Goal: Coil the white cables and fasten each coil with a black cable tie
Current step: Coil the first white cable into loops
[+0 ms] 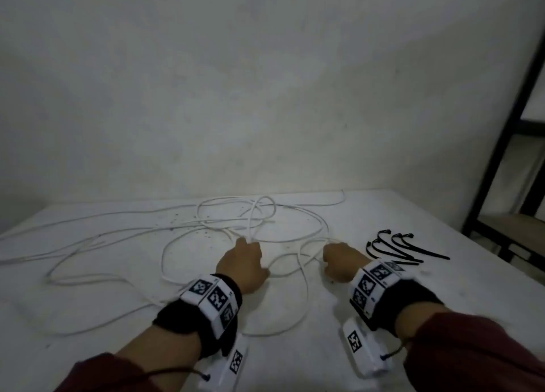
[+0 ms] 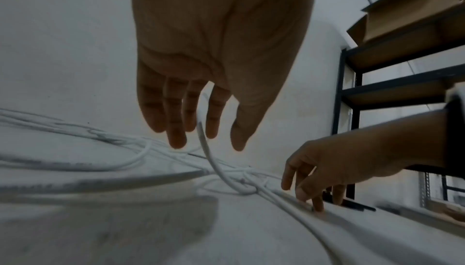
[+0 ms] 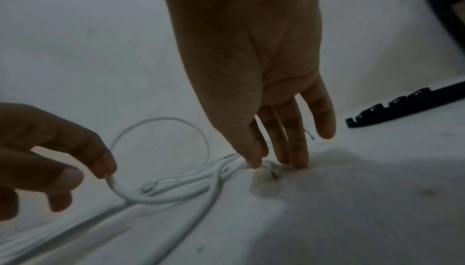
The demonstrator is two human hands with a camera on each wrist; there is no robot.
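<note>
Loose white cables point(image 1: 290, 240) sprawl in tangled loops across the white table point(image 1: 413, 309). My left hand point(image 1: 247, 241) holds one strand lifted off the tangle. In the left wrist view that strand point(image 2: 210, 158) runs up between my fingers. The right wrist view shows my left hand point(image 3: 100, 173) pinching it where it rounds into a loop point(image 3: 161, 119). My right hand point(image 1: 327, 259) is down on the table to the right. Its thumb and forefinger point(image 3: 253, 163) pinch a cable end against the surface. Several black cable ties point(image 1: 404, 248) lie just right of it.
A wall stands directly behind the table. A black metal shelf rack point(image 1: 501, 155) stands past the table's right edge, with cardboard boxes point(image 2: 415, 10) on its upper shelf. Cable strands trail off toward the table's left edge point(image 1: 17, 259).
</note>
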